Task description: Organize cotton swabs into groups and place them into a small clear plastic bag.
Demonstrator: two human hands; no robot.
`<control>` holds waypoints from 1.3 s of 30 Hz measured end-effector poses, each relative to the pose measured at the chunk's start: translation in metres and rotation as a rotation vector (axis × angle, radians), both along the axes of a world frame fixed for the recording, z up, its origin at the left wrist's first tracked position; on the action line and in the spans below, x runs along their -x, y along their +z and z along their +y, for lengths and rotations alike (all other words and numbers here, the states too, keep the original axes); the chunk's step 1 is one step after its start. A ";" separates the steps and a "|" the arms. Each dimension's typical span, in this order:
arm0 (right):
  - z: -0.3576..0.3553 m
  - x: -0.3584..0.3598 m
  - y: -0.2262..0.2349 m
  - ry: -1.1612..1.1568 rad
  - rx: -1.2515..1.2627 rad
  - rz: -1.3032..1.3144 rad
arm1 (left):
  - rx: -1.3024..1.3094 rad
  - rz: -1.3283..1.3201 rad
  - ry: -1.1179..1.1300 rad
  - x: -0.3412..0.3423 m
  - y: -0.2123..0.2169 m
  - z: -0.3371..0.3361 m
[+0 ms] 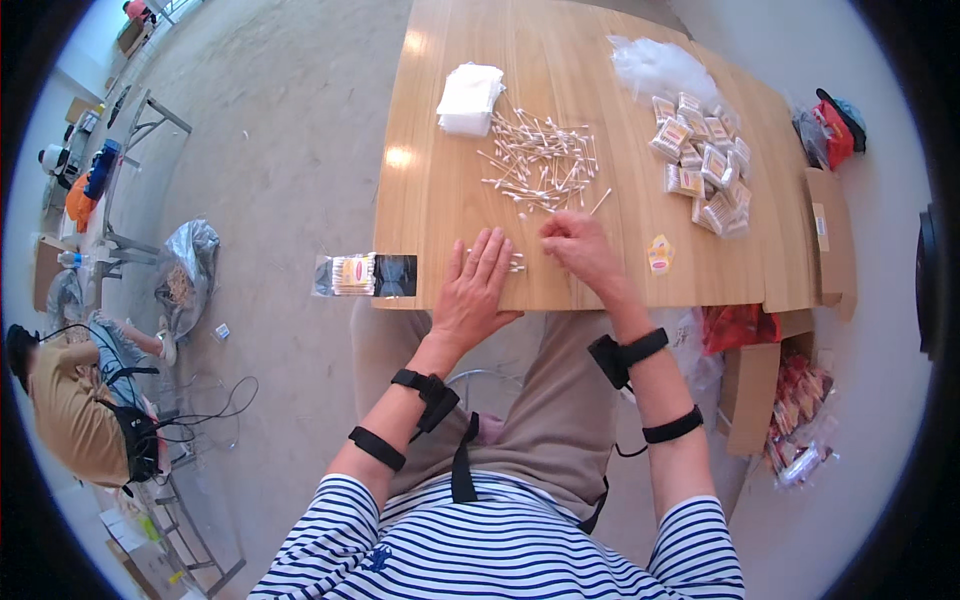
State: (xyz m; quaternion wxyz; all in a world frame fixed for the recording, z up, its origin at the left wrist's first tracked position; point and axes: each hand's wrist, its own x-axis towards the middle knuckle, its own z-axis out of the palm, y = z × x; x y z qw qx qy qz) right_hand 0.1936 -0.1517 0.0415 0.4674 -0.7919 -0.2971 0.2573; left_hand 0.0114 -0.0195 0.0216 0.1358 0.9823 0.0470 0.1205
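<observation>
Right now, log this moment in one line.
left hand flat on swabs | right hand pinching swab | swab pile beyond | table

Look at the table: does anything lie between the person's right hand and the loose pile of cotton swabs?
Nothing visible does. The right hand sits just below the cotton swabs, with only bare table between them.

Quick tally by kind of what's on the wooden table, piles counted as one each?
Loose pile of white cotton swabs: 1
Stack of white pads: 1
Heap of small clear filled packets: 1
Clear plastic bag: 1
Yellow sticker: 1
Black-ended swab packet: 1
Total: 6
</observation>
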 end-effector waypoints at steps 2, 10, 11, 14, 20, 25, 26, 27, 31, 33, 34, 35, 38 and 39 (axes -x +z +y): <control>0.018 0.008 -0.001 0.057 0.046 -0.065 | -0.008 0.007 0.000 0.000 -0.001 0.000; 0.035 0.015 -0.022 -0.102 0.044 -0.385 | -0.023 0.037 0.021 0.001 -0.004 0.001; 0.035 0.017 -0.024 -0.145 0.067 -0.456 | -0.024 0.028 0.013 0.000 -0.004 0.000; 0.038 0.018 -0.027 -0.169 0.114 -0.540 | -0.025 0.012 0.007 0.000 -0.004 0.000; 0.040 0.017 -0.016 -0.174 0.163 -0.400 | -0.012 0.003 0.012 0.000 -0.005 0.000; 0.040 0.028 -0.012 -0.244 0.207 -0.547 | -0.001 -0.005 0.012 0.001 -0.005 0.001; 0.039 0.028 -0.014 -0.225 0.167 -0.592 | -0.007 -0.005 0.011 0.001 -0.005 0.001; 0.039 0.029 -0.015 -0.205 0.127 -0.636 | -0.013 -0.006 0.010 0.001 -0.005 0.000; 0.042 0.036 -0.019 -0.160 0.148 -0.673 | -0.031 0.018 -0.001 -0.001 -0.001 0.001; 0.042 0.043 -0.016 -0.071 0.106 -0.632 | -0.046 0.025 0.003 -0.001 0.000 0.001; 0.041 0.045 -0.015 -0.070 0.106 -0.632 | -0.046 0.024 0.004 -0.001 0.000 0.001; 0.041 0.047 -0.014 -0.032 0.111 -0.606 | -0.053 0.030 0.008 0.000 0.000 0.001; 0.040 0.036 -0.012 -0.069 0.114 -0.649 | -0.059 0.032 0.022 0.000 -0.002 0.001; 0.040 0.029 -0.011 -0.147 0.115 -0.717 | -0.057 0.029 0.030 0.000 -0.003 0.001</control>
